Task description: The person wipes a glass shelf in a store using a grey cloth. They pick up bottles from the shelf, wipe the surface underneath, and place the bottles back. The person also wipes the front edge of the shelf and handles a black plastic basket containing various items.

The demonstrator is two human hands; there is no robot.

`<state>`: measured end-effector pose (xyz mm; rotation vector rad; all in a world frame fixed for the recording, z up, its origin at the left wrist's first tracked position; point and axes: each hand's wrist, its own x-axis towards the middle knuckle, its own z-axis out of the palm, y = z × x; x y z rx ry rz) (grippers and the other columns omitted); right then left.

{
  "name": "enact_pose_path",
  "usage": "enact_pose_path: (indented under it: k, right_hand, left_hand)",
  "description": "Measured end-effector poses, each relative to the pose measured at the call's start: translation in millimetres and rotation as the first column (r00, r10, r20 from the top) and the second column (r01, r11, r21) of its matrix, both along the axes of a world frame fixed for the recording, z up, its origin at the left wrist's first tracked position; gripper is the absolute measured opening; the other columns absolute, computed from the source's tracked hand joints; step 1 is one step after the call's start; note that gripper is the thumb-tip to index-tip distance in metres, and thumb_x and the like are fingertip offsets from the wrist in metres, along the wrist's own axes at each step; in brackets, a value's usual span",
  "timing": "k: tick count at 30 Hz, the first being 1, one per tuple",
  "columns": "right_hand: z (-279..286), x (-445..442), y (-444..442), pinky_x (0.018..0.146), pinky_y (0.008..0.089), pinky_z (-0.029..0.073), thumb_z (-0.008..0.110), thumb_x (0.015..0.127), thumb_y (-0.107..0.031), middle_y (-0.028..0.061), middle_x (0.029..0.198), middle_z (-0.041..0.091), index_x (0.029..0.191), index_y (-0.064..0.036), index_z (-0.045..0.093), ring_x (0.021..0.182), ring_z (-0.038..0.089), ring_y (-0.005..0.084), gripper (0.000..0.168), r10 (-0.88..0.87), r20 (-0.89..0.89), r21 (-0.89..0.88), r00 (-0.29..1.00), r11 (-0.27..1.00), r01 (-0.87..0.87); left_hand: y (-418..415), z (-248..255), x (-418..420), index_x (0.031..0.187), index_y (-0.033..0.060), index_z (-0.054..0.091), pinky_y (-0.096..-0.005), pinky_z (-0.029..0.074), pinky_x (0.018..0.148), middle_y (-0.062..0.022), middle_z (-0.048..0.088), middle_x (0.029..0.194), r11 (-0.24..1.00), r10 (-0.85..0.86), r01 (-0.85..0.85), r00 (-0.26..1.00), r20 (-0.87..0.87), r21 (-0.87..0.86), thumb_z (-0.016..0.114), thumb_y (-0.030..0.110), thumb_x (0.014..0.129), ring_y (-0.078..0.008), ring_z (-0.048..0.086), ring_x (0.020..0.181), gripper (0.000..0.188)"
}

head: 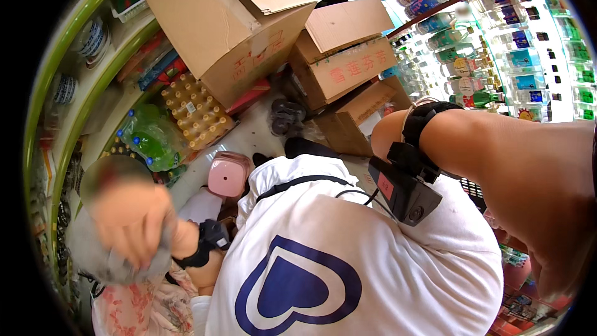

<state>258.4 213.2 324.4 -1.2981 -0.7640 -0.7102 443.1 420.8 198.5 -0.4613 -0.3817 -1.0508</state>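
Note:
My left hand (pixel 135 228) is at the left, blurred, with fingers bent over a blurred grey thing (pixel 93 247) that I cannot identify. A blurred patch covers part of the hand, so its grip is unclear. Its wrist bears a black strap with a small device (pixel 215 234). My right hand (pixel 389 130) lies near my hip, its fingers hidden. Around that wrist are a bangle and a black strap holding a black camera-like device (pixel 406 191). Beneath the left hand is floral fabric (pixel 135 308); a pink square-topped stool or bin (pixel 228 175) stands beyond it.
Open cardboard boxes (pixel 252 32) are piled ahead. Near them stand a pack of capped bottles (pixel 196 112) and wrapped green bottles (pixel 151 140). Green-edged shelves (pixel 105 63) curve along the left. Lit shelves of bottles (pixel 466 56) fill the upper right. Dark round things in plastic (pixel 285 116) lie on the floor.

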Motion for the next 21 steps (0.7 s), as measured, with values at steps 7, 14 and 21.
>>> enact_pose_path:
  k: [7,14,21]
  right_hand:
    - [-1,14,-17,0.041,0.0243,0.031,0.014,0.103,-0.043,0.0031,0.049,0.046,0.070,-0.013,0.045,0.042,0.039,0.0128,0.054,0.074,-0.042,-0.027,0.996,0.997,-0.075]
    - [-10,91,-17,0.041,0.0245,0.031,0.015,0.103,-0.042,0.0032,0.049,0.046,0.071,-0.013,0.046,0.043,0.039,0.0129,0.053,0.420,-0.120,-0.045,0.900,0.903,-0.427]
    - [-42,182,40,0.042,0.0246,0.031,0.016,0.103,-0.041,0.0034,0.049,0.046,0.071,-0.013,0.046,0.044,0.040,0.0130,0.052,0.773,-0.156,-0.014,0.615,0.621,-0.784]
  left_hand:
    - [-23,-108,7,0.078,0.0130,0.045,-0.0305,0.035,0.055,-0.0010,0.043,0.069,0.898,-0.197,0.102,0.963,0.184,0.428,0.060,0.028,0.085,-0.0160,0.038,0.057,0.022]
    - [-8,-122,-21,0.097,0.0104,0.046,-0.0228,0.039,0.059,-0.0013,0.041,0.081,0.764,-0.115,-0.256,0.848,0.517,0.592,0.051,0.025,0.095,-0.0114,0.042,0.071,0.015]
    - [17,-145,-13,0.105,0.0064,0.047,-0.0285,0.039,0.047,-0.0055,0.049,0.074,0.714,0.181,-0.550,0.743,0.644,0.434,0.050,0.027,0.098,-0.0172,0.047,0.057,0.022]
